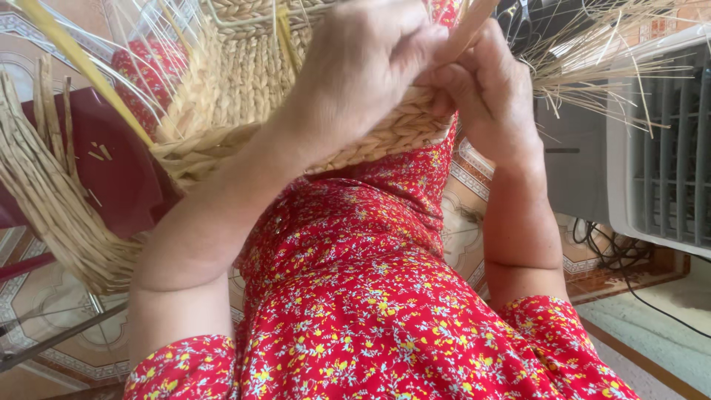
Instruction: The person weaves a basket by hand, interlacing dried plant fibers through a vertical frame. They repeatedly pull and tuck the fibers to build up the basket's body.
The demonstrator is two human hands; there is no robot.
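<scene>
A half-woven straw basket (pixel 237 89) rests on my lap over a red flowered dress (pixel 355 281). My left hand (pixel 363 67) lies across the basket's braided rim, fingers closed around a pale straw strand (pixel 466 26) that sticks up at the top. My right hand (pixel 485 89) is pressed against the left one at the rim's right end and pinches the same strand. Loose thin straw ends (pixel 600 59) fan out to the right behind my hands.
A second woven straw piece (pixel 52 200) leans on a dark red plastic chair (pixel 118 170) at the left. A white fan unit with a grey grille (pixel 666 148) stands at the right, with black cables (pixel 615 252) on the patterned tile floor (pixel 52 304).
</scene>
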